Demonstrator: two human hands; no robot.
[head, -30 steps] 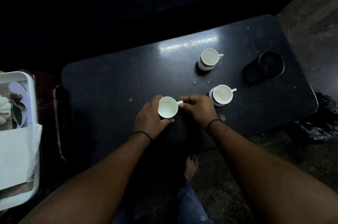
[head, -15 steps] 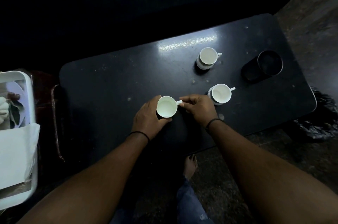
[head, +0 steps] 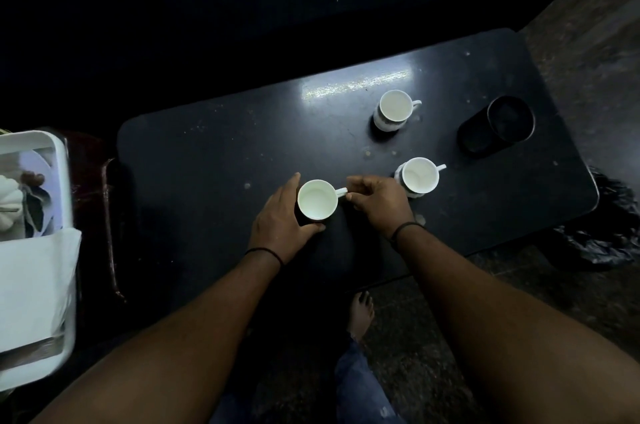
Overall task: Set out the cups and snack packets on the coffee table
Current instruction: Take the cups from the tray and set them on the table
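Both hands on one cup: left hand [head: 281, 219] wraps the near cup [head: 317, 199] from its left side, thumb curled under the near edge and fingers up along the far side, while right hand [head: 379, 203] pinches the cup's handle [head: 341, 192] between thumb and fingertips. Cup stands upright, handle pointing right, at the near middle of the coffee table [head: 214, 164]. Big to small from there: table is dark, glossy, rounded corners, a strip of light reflected on its far half, pale specks over the top. White tray [head: 59, 160] sits off the table's left end, holding a folded white cloth [head: 33, 281] and some pale items too dim to identify. Crumpled black plastic bag [head: 602, 240] lies on the floor past the table's right end. Dark round container [head: 510, 118] is near the right end of the table, on a dark flat piece. Second cup [head: 419, 176] stands just right of the right hand, handle to the right. Third cup [head: 394, 108] stands further back, well apart from the hands, handle also right. Thin dark band on each wrist. Bare foot [head: 362, 312] on the floor below the near table edge.
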